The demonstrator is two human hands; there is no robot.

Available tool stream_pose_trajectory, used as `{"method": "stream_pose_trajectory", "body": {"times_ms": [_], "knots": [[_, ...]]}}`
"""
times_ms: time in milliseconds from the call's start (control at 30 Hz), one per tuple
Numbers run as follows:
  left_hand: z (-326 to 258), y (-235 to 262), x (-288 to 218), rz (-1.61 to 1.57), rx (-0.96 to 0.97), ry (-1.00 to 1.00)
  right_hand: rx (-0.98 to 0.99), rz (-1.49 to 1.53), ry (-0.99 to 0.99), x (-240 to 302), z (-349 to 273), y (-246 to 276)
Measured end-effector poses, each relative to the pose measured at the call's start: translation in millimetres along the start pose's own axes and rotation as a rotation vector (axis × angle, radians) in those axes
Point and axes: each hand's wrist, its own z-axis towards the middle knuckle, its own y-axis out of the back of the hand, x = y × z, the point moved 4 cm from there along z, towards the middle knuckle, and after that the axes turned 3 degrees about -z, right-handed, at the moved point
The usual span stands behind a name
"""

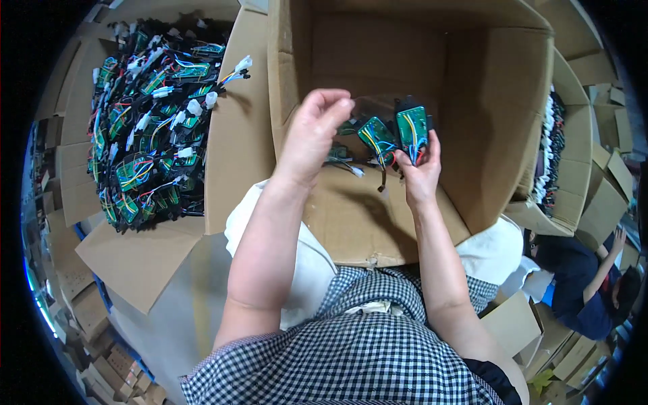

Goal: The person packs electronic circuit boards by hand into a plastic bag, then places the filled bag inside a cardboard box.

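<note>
My right hand (422, 170) is closed on the lower end of a green circuit board (411, 126) in a dark housing, with blue, yellow and red wires at its base. A second circuit board (375, 133) with similar wires is just left of it, over the open cardboard box (496, 115). My left hand (312, 138) is raised on the left side of the box, its thumb and fingers pinched on what looks like clear plastic film (380, 105). More wired parts lie partly hidden behind that hand, a white connector (357, 171) among them.
On the left, an open carton (229, 135) is heaped with wired circuit boards (145, 128). Another carton (574, 155) on the right holds black and white parts. A person (587, 290) sits at the far right among cartons. Flaps stick out on both sides.
</note>
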Motion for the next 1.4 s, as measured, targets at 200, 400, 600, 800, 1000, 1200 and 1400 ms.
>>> {"method": "stream_pose_trajectory", "body": {"times_ms": [200,400,600,800,1000,1200,1400], "knots": [[-63.1,-60.5,54.6,-0.726,0.352,0.275,0.192,-0.004,0.125,77.4,-76.0,5.0],[-101.1,-74.4,70.7,-0.745,0.310,-0.076,0.221,-0.275,-0.034,76.7,-121.7,13.8],[-136.5,-71.9,69.6,-0.400,0.397,-0.011,0.592,-1.076,0.085,96.9,-145.8,29.8],[-164.1,-71.7,38.5,-0.076,0.629,0.104,0.368,-0.416,0.395,139.9,-124.0,49.8],[-168.9,-87.1,39.5,-0.269,0.527,0.397,0.367,0.148,0.083,112.8,-135.7,86.4],[-145.0,-87.3,42.7,-0.137,0.514,0.215,0.204,0.126,0.101,111.6,-108.7,74.6],[-69.9,-14.0,24.7,0.106,0.073,0.013,0.344,0.212,-0.180,84.3,-7.9,28.8]]}}
